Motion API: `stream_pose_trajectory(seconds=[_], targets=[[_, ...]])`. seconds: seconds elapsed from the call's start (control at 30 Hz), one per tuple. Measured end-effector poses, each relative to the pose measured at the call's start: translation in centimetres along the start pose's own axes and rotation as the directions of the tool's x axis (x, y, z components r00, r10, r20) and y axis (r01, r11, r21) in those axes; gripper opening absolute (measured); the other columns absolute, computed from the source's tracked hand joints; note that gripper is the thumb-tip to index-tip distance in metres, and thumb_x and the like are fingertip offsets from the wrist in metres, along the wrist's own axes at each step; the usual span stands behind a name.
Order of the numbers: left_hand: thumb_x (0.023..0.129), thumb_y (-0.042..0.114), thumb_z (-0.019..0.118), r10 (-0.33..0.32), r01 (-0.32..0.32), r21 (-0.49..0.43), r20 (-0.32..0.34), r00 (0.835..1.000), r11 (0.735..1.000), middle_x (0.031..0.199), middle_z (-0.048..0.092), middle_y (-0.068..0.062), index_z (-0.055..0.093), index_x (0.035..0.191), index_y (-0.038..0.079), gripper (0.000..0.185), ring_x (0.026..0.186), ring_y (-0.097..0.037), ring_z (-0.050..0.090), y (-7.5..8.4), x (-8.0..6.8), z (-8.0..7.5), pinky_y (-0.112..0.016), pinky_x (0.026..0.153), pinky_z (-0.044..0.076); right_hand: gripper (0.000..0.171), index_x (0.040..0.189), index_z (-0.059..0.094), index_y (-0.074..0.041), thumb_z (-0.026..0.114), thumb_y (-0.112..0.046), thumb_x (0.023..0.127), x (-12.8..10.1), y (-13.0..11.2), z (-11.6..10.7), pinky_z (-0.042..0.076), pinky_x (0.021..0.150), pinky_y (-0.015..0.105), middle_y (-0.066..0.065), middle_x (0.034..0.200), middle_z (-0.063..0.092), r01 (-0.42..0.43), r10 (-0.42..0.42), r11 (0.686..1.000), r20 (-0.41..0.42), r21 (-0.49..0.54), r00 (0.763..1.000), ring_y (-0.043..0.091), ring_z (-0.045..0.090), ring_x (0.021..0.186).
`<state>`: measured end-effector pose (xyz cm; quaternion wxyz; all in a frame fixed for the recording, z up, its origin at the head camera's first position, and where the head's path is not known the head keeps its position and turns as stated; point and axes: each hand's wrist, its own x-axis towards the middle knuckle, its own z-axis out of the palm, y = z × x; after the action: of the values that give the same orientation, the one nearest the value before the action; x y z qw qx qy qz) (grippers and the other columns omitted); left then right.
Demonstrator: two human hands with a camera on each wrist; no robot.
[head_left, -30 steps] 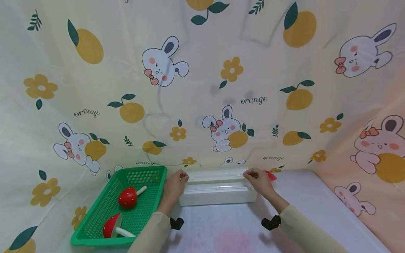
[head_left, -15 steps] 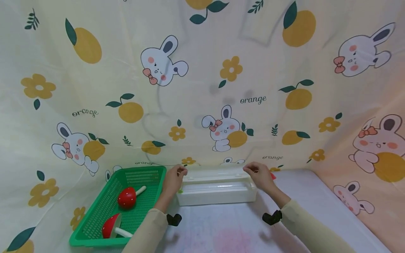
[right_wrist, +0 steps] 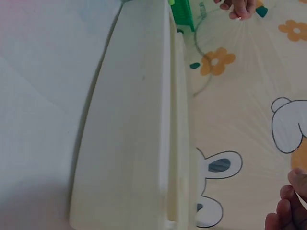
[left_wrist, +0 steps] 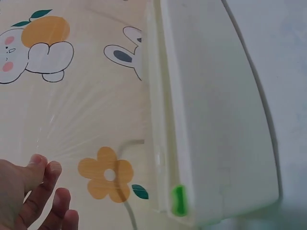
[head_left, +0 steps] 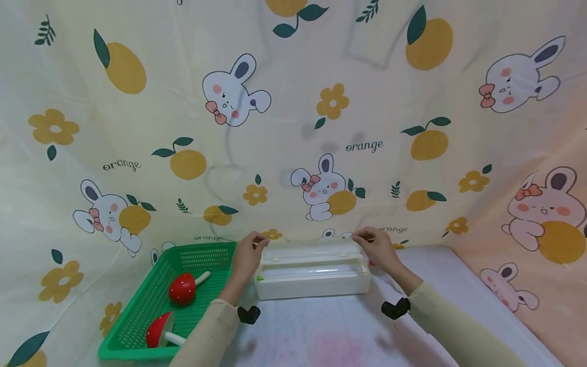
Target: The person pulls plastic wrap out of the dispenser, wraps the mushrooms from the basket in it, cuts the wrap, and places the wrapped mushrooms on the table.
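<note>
A white cling film dispenser (head_left: 312, 289) lies lengthwise on the table, its long slot showing a shiny roll of film (head_left: 316, 270). At its left end sits a small green slider (left_wrist: 179, 201). Clear cling film (left_wrist: 72, 120) stretches up from the box, with creases fanning out from the fingertips in the left wrist view. My left hand (head_left: 246, 255) pinches one corner between thumb and forefinger, above and behind the box's left end. Opposite it, my right hand (head_left: 377, 250) pinches the other corner, above the right end.
Left of the dispenser stands a green plastic basket (head_left: 133, 311) holding two red toy mushrooms with white dots (head_left: 182, 289). Something red (head_left: 371, 263) shows partly behind my right hand. A patterned cloth (head_left: 275, 102) hangs behind the white table (head_left: 293, 331).
Both hands have risen a little, drawing the cling film higher above the dispenser. More of the slot and the green slider now show in the head view.
</note>
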<state>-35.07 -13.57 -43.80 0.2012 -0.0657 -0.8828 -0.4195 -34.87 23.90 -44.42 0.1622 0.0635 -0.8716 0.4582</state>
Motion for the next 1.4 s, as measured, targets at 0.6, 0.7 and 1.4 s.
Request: stream_pose_trajectory(seconds=[0.6,0.7,1.4], targets=[[0.106,0.020,0.070,0.021,-0.024,-0.089,-0.030,0.999,0.996,0.099,0.078,-0.003,0.074,0.107,0.013,0.009,0.091,-0.022,0.069,2.2,1.1,-1.4,-0.038,0.077,0.055,0.013,0.112,0.078,-0.008,0.073,-0.017,0.105,1.0,-1.8,-1.9,0.059,0.088,0.027,0.010,0.112,0.076,0.102,-0.103,0.995,-0.024,-0.021,0.994,0.030,0.069,0.098],[0.106,0.019,0.069,0.024,-0.028,-0.101,-0.034,0.999,0.994,0.101,0.077,-0.005,0.074,0.107,0.011,0.009,0.096,-0.024,0.070,2.7,1.4,-1.8,-0.042,0.084,0.057,0.015,0.114,0.078,-0.007,0.072,-0.018,0.105,1.0,-2.2,-2.3,0.060,0.089,0.030,0.010,0.112,0.076,0.114,-0.114,0.993,-0.024,-0.015,0.993,0.030,0.069,0.099],[0.108,0.021,0.068,0.063,-0.078,-0.117,-0.126,0.990,0.990,0.107,0.076,-0.009,0.071,0.114,0.009,0.014,0.095,-0.028,0.069,5.4,2.4,-3.0,-0.043,0.088,0.056,0.015,0.114,0.076,-0.006,0.072,-0.017,0.105,2.5,-5.2,-4.8,0.059,0.086,0.026,0.012,0.113,0.075,0.196,-0.198,0.979,-0.035,-0.056,0.980,0.030,0.069,0.100]])
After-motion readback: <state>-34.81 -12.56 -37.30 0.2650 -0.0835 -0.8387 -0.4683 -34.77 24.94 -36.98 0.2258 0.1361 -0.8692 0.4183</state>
